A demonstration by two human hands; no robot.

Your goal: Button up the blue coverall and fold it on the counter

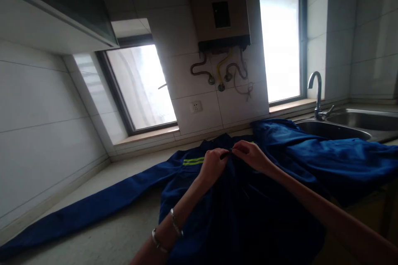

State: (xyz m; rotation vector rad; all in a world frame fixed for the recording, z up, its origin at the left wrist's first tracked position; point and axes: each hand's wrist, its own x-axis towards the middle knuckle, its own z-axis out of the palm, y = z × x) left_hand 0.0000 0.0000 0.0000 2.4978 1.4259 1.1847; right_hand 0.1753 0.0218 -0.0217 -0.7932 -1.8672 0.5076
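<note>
A dark blue jacket (189,198) with yellow-green stripes lies spread on the counter, one sleeve stretched out to the left. My left hand (214,163), with two bracelets on its wrist, is closed on the jacket's front near the collar. Close against it, my right hand (248,153) pinches the same part of the jacket front. Whatever small fastening lies between the fingertips is too dark to make out. More blue cloth (326,153), bunched up, lies to the right of my right hand.
Behind the counter (124,227) is a tiled wall with a socket (196,107) and a water heater (219,4) with hanging pipes. At the right, a steel sink (367,114) with a faucet (317,91) adjoins the blue cloth. A cabinet (56,12) overhangs the left side.
</note>
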